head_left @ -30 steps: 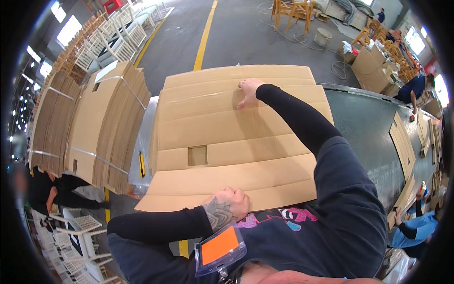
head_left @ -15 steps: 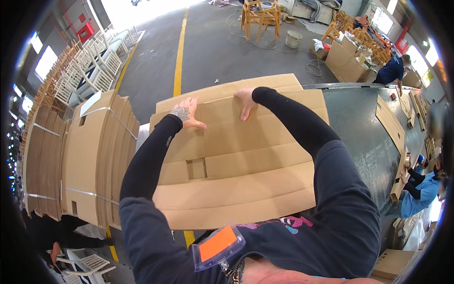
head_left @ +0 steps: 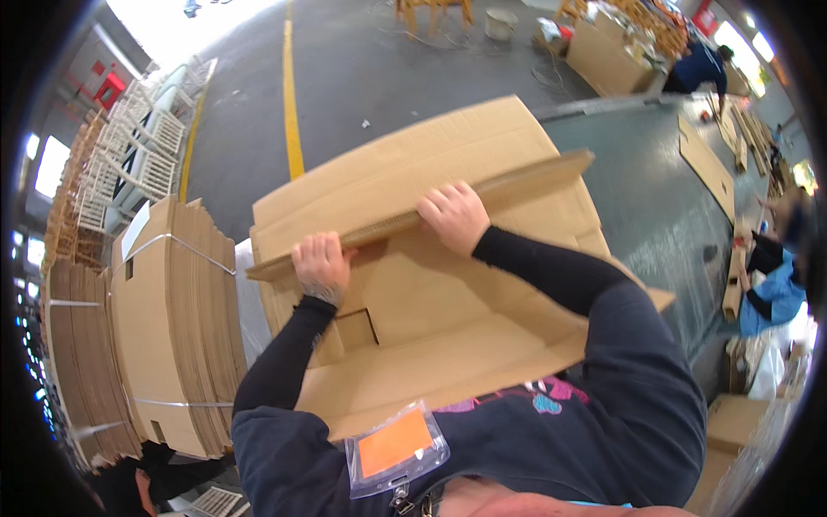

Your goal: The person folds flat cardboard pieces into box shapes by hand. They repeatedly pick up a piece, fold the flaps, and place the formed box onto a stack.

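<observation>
Single head-worn fisheye view, looking steeply down and forward, close over a flattened cardboard box [head_left: 431,258], concrete floor [head_left: 370,77] beyond, edges bowed at rim

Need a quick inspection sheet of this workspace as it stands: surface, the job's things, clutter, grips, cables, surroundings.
Surface: grey-green worktable, mostly covered by cardboard.
Job's things: flat cardboard box blank with a rectangular cut-out; its upper flap is lifted along the fold.
Clutter: cardboard strips on the table's far right.
Grips: left hand and right hand both clasp the lifted flap's edge.
Cables: nothing seen.
Surroundings: strapped bundles of flat cardboard at left; white chairs stacked beyond; yellow floor line; another person bent over far right.
</observation>
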A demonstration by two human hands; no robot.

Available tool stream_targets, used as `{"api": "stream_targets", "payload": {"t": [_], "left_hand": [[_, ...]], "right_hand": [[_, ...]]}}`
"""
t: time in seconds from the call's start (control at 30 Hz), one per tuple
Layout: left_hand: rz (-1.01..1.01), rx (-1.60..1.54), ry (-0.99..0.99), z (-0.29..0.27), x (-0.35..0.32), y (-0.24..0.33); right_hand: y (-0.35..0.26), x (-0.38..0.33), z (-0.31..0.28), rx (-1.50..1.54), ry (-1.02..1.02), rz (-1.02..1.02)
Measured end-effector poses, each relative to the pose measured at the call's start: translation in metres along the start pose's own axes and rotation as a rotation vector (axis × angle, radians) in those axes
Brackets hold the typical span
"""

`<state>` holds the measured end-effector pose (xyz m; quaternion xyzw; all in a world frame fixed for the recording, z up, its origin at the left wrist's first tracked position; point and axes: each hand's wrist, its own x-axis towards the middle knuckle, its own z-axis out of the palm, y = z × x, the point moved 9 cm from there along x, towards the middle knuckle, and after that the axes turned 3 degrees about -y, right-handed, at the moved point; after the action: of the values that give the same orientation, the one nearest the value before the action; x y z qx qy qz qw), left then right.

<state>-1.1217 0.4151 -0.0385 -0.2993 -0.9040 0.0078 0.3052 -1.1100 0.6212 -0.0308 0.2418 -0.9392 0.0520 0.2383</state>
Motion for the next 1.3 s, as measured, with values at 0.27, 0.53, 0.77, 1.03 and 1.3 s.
{"api": "stream_targets", "payload": {"t": [0.27, 0.53, 0.77, 1.03, 1.3], "left_hand": [[0.003, -0.091, -0.046, 0.008, 0.019, 0.002], [0.049, -0.110, -0.088, -0.055, 0.070, 0.003], [-0.483, -0.198, -0.085, -0.169, 0.062, -0.106], [-0.432, -0.422, -0.553, -0.128, -0.060, 0.065], [-0.191, -0.180, -0.808, -0.062, -0.058, 0.153]], "right_hand": [[0.138, -0.018, 0.001, 0.081, -0.886, 0.229], [0.189, -0.038, -0.056, 0.109, -0.645, 0.333], [0.437, -0.265, -0.223, 0.870, -0.132, 0.751], [0.495, -0.663, -0.201, 1.274, 0.570, 1.873], [0.435, -0.726, -0.124, 1.096, 0.317, 2.177]]}}
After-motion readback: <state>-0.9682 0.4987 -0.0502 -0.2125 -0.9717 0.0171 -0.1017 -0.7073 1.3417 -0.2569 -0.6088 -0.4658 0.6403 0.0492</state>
